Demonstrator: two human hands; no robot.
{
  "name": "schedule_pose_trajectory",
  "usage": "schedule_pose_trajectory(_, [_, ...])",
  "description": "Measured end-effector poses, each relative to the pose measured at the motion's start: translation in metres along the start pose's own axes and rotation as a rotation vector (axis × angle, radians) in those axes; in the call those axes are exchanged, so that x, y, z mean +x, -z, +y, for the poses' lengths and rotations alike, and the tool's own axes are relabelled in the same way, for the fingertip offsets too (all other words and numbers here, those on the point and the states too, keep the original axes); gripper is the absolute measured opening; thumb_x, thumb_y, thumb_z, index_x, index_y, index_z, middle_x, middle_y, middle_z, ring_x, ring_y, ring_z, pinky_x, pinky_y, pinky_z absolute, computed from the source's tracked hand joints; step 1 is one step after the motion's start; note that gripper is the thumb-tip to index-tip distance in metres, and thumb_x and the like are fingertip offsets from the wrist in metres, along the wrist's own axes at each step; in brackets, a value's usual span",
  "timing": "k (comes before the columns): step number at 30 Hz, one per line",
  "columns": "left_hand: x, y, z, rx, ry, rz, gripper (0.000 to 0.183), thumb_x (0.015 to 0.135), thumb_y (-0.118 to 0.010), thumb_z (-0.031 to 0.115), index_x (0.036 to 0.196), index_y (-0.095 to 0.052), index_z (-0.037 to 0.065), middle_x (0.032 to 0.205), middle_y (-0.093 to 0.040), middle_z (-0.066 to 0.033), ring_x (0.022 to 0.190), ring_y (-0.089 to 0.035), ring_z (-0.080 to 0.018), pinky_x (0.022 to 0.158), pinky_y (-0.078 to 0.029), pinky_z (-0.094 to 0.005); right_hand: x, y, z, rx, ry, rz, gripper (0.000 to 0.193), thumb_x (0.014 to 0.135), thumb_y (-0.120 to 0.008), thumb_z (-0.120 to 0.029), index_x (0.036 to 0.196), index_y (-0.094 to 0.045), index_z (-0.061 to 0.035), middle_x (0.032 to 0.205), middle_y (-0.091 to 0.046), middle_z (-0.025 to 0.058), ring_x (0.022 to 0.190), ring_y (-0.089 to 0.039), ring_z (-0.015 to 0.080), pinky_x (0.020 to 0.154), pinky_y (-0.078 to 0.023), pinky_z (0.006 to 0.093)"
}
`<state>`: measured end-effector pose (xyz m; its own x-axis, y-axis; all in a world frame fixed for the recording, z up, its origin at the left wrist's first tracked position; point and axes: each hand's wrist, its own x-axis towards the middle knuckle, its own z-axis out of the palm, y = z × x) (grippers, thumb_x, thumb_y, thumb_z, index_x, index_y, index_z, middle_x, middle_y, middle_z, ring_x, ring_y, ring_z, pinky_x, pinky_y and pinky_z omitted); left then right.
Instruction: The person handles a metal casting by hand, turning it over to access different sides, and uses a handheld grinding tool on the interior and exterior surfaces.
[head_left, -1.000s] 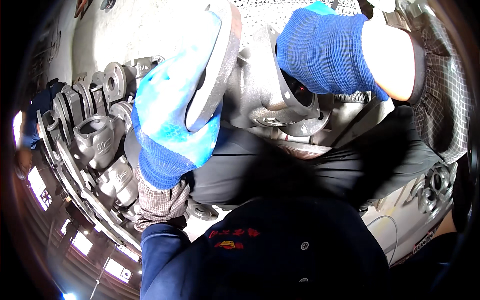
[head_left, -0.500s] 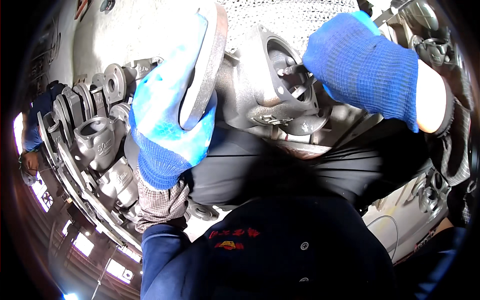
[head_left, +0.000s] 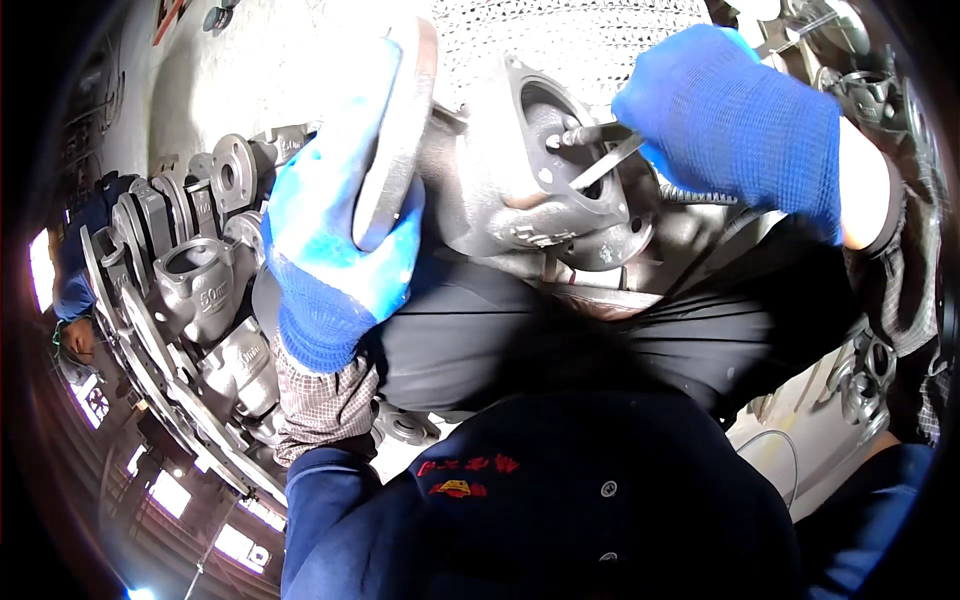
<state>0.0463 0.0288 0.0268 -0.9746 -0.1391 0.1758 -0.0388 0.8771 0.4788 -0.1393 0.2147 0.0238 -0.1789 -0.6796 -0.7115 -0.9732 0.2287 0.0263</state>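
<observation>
A grey cast-metal valve body [head_left: 480,175] lies tilted before me, its wide round opening facing right. My left hand [head_left: 335,215], in a blue and pale-blue glove, is wrapped round the round end flange [head_left: 400,140] on its left side. My right hand [head_left: 735,125], in a blue knitted glove, is closed round a metal tool with a slim shank [head_left: 592,134] that reaches into the opening. A flat metal bar [head_left: 608,163] also runs from beneath that hand into the opening. The fingers of the right hand are mostly hidden, and I cannot tell the tool's exact kind.
Several similar valve castings [head_left: 195,275] and flanged parts stand stacked at the left. More castings [head_left: 868,95] lie at the far right. A perforated pale surface [head_left: 590,35] lies behind the valve body. Another person's hand [head_left: 76,338] shows at the far left edge.
The valve body and my left hand have shifted slightly left. My right hand has moved a little right, and the shank and bar sit at changed angles in the opening.
</observation>
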Motion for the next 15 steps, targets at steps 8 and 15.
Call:
schedule_pose_trajectory(8, [0.003, -0.004, -0.016, -0.190, 0.335, 0.093, 0.058, 0.074, -0.068, 0.002, 0.130, -0.053, -0.001, 0.107, -0.066, -0.0167, 0.063, -0.059, -0.0125, 0.056, -0.051, -0.0260, -0.047, -0.037, 0.030, 1.118, -0.468, 0.327, 0.031, 0.090, -0.059, -0.021, 0.111, -0.063, 0.0019, 0.063, -0.062, 0.0084, 0.052, -0.060, 0.0111, 0.050, -0.049, 0.0234])
schedule_pose_trajectory(15, [0.000, -0.001, -0.058, 0.502, -0.299, 0.073, 0.043, 0.077, -0.065, 0.008, 0.120, -0.063, 0.007, 0.117, -0.064, -0.0158, 0.078, -0.069, -0.0199, 0.065, -0.058, -0.0287, -0.020, -0.132, -0.003, 2.060, -0.335, 0.616, 0.026, 0.089, -0.060, -0.019, 0.104, -0.063, 0.0027, 0.076, -0.061, 0.0050, 0.056, -0.059, 0.0108, 0.045, -0.046, 0.0212])
